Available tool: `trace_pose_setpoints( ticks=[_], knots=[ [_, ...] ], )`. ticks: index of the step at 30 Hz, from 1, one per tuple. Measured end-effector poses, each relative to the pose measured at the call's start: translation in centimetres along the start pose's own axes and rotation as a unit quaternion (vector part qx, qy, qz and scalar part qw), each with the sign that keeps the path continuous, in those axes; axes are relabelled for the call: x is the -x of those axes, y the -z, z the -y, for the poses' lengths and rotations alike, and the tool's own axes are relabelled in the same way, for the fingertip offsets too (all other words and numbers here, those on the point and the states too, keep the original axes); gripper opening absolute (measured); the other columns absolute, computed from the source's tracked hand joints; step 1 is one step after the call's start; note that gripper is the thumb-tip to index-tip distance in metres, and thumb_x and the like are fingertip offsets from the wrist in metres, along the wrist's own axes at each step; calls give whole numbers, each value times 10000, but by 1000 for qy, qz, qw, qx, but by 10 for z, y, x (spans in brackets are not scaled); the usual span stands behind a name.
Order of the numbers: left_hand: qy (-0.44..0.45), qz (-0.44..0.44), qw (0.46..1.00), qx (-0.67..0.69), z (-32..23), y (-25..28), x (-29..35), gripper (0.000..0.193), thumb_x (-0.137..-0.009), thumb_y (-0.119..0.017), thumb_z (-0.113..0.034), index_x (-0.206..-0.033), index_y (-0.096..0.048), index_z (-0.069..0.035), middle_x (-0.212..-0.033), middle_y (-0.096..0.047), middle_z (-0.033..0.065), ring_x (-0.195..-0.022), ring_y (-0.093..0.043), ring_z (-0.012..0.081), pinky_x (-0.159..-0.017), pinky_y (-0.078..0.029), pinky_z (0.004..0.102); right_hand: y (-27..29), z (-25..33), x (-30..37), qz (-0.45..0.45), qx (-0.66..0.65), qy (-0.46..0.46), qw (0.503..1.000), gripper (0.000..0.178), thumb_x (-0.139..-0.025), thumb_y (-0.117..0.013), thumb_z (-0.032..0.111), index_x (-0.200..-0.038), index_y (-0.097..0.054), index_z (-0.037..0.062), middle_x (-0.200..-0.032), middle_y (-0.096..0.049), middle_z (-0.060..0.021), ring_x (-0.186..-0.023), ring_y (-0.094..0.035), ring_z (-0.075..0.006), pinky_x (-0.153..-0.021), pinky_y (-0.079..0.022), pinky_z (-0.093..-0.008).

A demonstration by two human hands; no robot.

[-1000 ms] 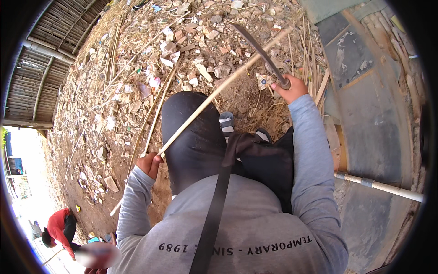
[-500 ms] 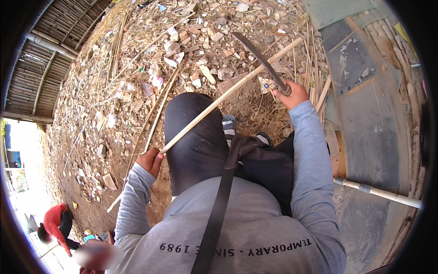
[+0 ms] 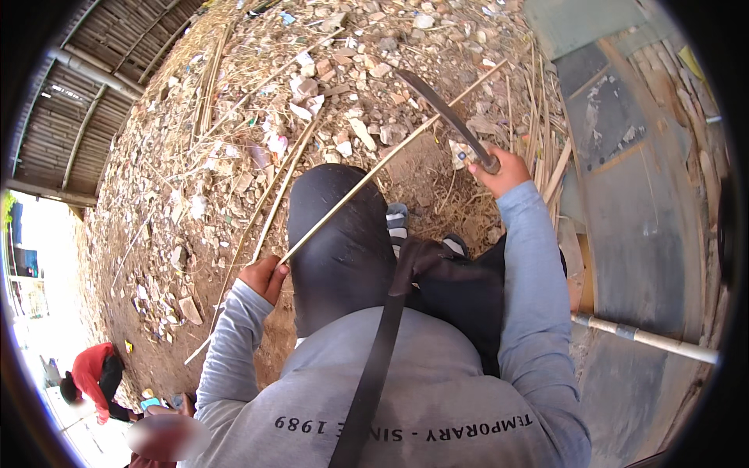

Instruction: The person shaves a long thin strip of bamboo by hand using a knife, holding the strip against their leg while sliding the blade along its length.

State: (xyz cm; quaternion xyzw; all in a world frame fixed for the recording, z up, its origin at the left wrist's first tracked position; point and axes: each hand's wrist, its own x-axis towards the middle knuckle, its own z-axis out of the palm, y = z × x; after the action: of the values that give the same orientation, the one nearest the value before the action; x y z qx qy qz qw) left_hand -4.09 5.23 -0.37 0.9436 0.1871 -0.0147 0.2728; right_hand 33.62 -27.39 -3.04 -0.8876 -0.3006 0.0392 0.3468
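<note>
My left hand (image 3: pixel 264 278) is closed round the near end of a long, pale bamboo strip (image 3: pixel 343 204). The strip slants up to the right across my dark-trousered knee (image 3: pixel 331 249), its far end out over the rubble. In my right hand (image 3: pixel 505 173) is the handle of a machete (image 3: pixel 438 105) with a dark, slightly curved blade. That blade points up and left and crosses over the strip towards its far end; whether the two touch, I cannot tell. My fingers hide most of the handle.
More bamboo strips (image 3: pixel 282 189) lie on the stony, littered ground left of my knee, others (image 3: pixel 538 117) to the right. Dark boards (image 3: pixel 636 210) and a pale pole (image 3: pixel 655 339) line the right side. A slatted bamboo wall (image 3: pixel 55 121) stands far left. A person in red (image 3: pixel 92 370) bends down lower left.
The bamboo strip has turned in my left hand and now shows a narrower side. The machete has shifted slightly down, its blade still across the strip.
</note>
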Motion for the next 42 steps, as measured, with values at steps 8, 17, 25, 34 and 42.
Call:
trace_pose_setpoints(
  ticks=[8, 17, 25, 34, 42],
  knots=[
    [42, 42, 998, 17, -38, 6, -3, 351, -949, -484, -375, -913, -556, -33, -674, -608, 200, -677, -615, 411, -617, -482, 465, 2, -2, 3, 5, -10, -49, 999, 426, -728, -776, 356, -958, -645, 22, -831, -669, -147, -788, -650, -274, -734, -494, -359],
    [96, 61, 993, -39, -58, -5, -7, 389, -936, -485, -415, -941, -534, -28, -705, -619, 222, -721, -616, 427, -651, -483, 485, -9, 23, 7, 86, 25, 21, 996, 399, -715, -780, 336, -916, -641, 20, -784, -655, -160, -764, -649, -317, -718, -498, -381],
    [84, 79, 992, -56, -59, -5, -11, 399, -950, -460, -414, -886, -505, -22, -697, -609, 227, -718, -607, 435, -655, -479, 490, -10, 23, 6, 96, 29, 13, 995, 414, -707, -782, 337, -950, -652, 26, -794, -665, -166, -769, -654, -332, -723, -505, -386],
    [87, 92, 989, -81, -56, -6, -19, 392, -954, -447, -419, -895, -520, -39, -696, -615, 223, -707, -611, 433, -649, -482, 498, -12, 18, 4, 118, 41, 4, 992, 402, -703, -784, 322, -946, -652, 30, -793, -668, -152, -774, -660, -310, -724, -505, -380],
    [114, 91, 983, -111, -57, -12, -22, 359, -949, -471, -392, -896, -525, -41, -693, -622, 217, -689, -615, 433, -638, -483, 506, -11, 26, 4, 171, 59, -11, 983, 410, -713, -765, 355, -955, -650, 43, -839, -662, -177, -818, -646, -343, -750, -497, -395]
  ],
)
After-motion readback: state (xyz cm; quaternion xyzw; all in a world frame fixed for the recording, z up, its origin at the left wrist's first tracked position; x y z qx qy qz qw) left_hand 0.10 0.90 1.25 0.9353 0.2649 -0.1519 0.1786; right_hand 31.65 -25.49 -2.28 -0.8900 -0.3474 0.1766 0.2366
